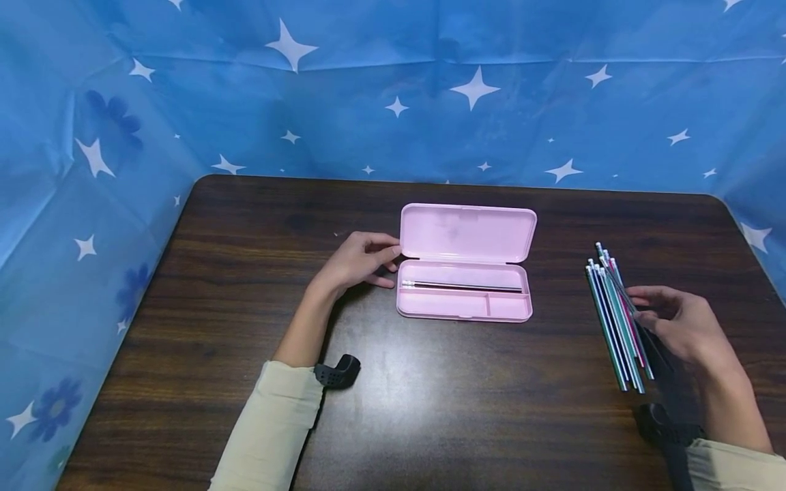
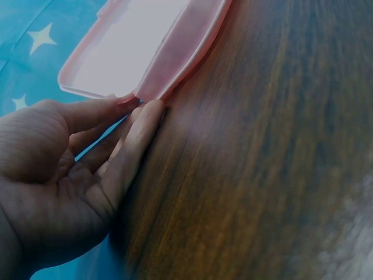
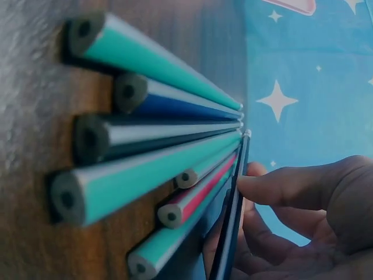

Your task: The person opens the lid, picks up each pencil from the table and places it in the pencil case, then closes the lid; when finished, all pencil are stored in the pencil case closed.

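Observation:
An open pink pencil case (image 1: 464, 305) lies on the table, its lid (image 1: 468, 233) tipped back. A dark pencil with a white end (image 1: 467, 287) lies along its long compartment. My left hand (image 1: 362, 261) rests its fingertips against the case's left side near the hinge, the fingers fairly straight. At the right, my right hand (image 1: 681, 324) pinches a dark pencil (image 3: 232, 219) between thumb and fingers, tilted over the right side of a bundle. That bundle holds several loose pencils (image 1: 616, 327) in green, blue, black and pink, their unsharpened ends toward me.
The dark wooden table (image 1: 245, 273) has rounded far corners. A blue cloth with white stars (image 1: 368, 82) hangs behind it and along both sides. Black bands (image 1: 338, 372) sit on both wrists. Between the case and the pencils lies bare wood.

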A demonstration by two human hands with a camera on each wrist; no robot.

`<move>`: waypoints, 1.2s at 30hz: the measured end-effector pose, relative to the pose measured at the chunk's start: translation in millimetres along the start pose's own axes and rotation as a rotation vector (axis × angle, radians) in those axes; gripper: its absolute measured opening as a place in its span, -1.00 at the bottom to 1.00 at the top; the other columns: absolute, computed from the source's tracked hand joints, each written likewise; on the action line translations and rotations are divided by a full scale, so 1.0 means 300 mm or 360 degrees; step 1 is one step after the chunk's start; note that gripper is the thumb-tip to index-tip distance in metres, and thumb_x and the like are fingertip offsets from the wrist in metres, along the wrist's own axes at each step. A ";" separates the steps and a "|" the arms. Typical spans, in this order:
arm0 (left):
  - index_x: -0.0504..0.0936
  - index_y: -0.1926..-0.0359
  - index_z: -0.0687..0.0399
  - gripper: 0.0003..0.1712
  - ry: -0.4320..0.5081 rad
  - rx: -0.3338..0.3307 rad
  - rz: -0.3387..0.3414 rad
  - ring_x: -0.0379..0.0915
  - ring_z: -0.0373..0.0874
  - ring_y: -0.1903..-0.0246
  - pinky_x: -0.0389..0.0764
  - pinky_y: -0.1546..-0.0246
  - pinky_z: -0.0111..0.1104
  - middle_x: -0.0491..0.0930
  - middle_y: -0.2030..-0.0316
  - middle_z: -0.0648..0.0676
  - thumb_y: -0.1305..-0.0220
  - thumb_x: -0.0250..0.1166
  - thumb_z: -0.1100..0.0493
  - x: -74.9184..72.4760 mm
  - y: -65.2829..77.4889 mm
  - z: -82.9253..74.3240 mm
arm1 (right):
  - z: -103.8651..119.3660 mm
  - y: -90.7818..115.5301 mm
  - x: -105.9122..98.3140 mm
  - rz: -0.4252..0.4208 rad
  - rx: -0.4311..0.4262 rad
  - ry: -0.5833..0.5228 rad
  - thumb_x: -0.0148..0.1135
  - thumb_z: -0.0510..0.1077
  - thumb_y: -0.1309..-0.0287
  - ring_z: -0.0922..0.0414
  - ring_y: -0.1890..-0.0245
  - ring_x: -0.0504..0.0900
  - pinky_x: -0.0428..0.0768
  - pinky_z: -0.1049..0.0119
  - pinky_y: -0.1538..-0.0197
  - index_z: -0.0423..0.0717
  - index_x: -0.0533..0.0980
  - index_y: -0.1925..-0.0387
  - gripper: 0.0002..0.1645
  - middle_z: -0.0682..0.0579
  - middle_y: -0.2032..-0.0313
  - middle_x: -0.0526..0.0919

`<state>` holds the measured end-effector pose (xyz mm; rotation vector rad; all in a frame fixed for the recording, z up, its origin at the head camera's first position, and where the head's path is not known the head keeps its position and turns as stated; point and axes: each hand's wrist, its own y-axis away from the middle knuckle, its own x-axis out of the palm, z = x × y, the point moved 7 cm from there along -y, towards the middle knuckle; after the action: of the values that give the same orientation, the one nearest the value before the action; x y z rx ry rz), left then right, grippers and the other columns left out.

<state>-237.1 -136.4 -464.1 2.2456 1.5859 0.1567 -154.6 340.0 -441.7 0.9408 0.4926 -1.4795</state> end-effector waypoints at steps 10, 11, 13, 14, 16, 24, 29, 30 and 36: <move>0.65 -0.33 0.23 -0.63 -0.0008 -0.0011 -0.0023 0.63 -0.08 0.16 0.94 0.20 -0.21 0.61 0.06 0.26 -0.65 0.22 0.18 -0.003 0.001 0.007 | 0.019 0.020 0.000 0.0029 0.0060 -0.0061 0.09 -0.30 -0.61 0.08 0.14 0.68 0.70 0.40 0.30 -0.27 0.47 -0.46 -0.51 -0.48 -0.31 0.55; 0.64 -0.33 0.23 -0.62 -0.0009 -0.0009 -0.0024 0.63 -0.08 0.16 0.94 0.20 -0.21 0.61 0.05 0.26 -0.65 0.21 0.18 -0.005 0.000 0.008 | 0.028 0.021 0.001 0.0023 0.0045 -0.0062 0.10 -0.31 -0.61 -0.01 0.07 0.68 0.73 0.29 0.22 -0.28 0.48 -0.45 -0.52 -0.49 -0.32 0.54; 0.64 -0.34 0.23 -0.62 -0.0005 -0.0008 -0.0025 0.63 -0.08 0.15 0.94 0.19 -0.21 0.61 0.04 0.26 -0.66 0.21 0.18 -0.006 0.001 0.007 | 0.046 0.022 0.002 0.0013 0.0006 -0.0051 0.12 -0.33 -0.60 -0.19 -0.10 0.63 0.72 0.20 0.09 -0.28 0.50 -0.43 -0.53 -0.50 -0.35 0.52; 0.64 -0.34 0.23 -0.62 -0.0004 -0.0008 -0.0026 0.63 -0.09 0.15 0.94 0.19 -0.22 0.61 0.03 0.26 -0.66 0.21 0.18 -0.006 0.002 0.006 | 0.055 0.022 0.002 0.0011 -0.0015 -0.0042 0.13 -0.33 -0.59 -0.26 -0.16 0.58 0.70 0.23 0.08 -0.28 0.51 -0.42 -0.53 -0.50 -0.37 0.51; 0.63 -0.34 0.24 -0.62 -0.0002 -0.0009 -0.0026 0.63 -0.09 0.15 0.94 0.19 -0.22 0.61 0.03 0.26 -0.66 0.21 0.19 -0.005 0.003 0.004 | 0.071 0.026 0.003 0.0011 -0.0047 -0.0027 0.13 -0.32 -0.60 -0.31 -0.18 0.54 0.66 0.28 0.09 -0.28 0.53 -0.41 -0.55 -0.50 -0.37 0.50; 0.64 -0.34 0.23 -0.62 -0.0013 -0.0005 -0.0025 0.63 -0.08 0.15 0.94 0.21 -0.21 0.61 0.03 0.26 -0.65 0.22 0.18 -0.001 0.003 0.001 | 0.138 0.038 0.009 -0.0021 -0.0218 0.0031 0.13 -0.36 -0.58 0.03 0.11 0.53 0.44 0.53 0.38 -0.22 0.64 -0.28 -0.63 -0.43 -0.24 0.63; 0.65 -0.33 0.23 -0.62 -0.0028 0.0006 -0.0029 0.63 -0.07 0.16 0.94 0.21 -0.21 0.61 0.02 0.27 -0.65 0.21 0.18 0.000 0.000 -0.002 | 0.181 0.045 0.028 -0.0018 -0.0266 0.0016 0.08 -0.40 -0.58 -0.09 0.12 0.48 0.34 0.36 0.50 -0.25 0.65 -0.24 -0.63 -0.44 -0.18 0.62; 0.65 -0.33 0.23 -0.62 -0.0030 0.0008 -0.0029 0.63 -0.07 0.16 0.94 0.21 -0.21 0.61 0.03 0.27 -0.66 0.21 0.18 0.000 0.000 -0.002 | 0.189 0.046 0.034 -0.0014 -0.0273 0.0017 0.07 -0.40 -0.58 -0.11 0.11 0.48 0.33 0.35 0.49 -0.25 0.65 -0.24 -0.63 -0.44 -0.18 0.62; 0.64 -0.33 0.25 -0.62 -0.0015 0.0012 -0.0023 0.62 -0.09 0.18 0.94 0.21 -0.22 0.61 0.05 0.26 -0.66 0.21 0.19 0.001 0.001 -0.003 | 0.237 0.050 0.077 0.0029 -0.0319 -0.0033 0.07 -0.41 -0.58 -0.23 0.00 0.48 0.35 0.40 0.32 -0.26 0.67 -0.21 -0.64 -0.46 -0.21 0.61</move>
<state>-237.0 -136.0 -463.1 2.2366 1.5999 0.1365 -156.7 268.4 -415.7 0.7695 0.6038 -1.3937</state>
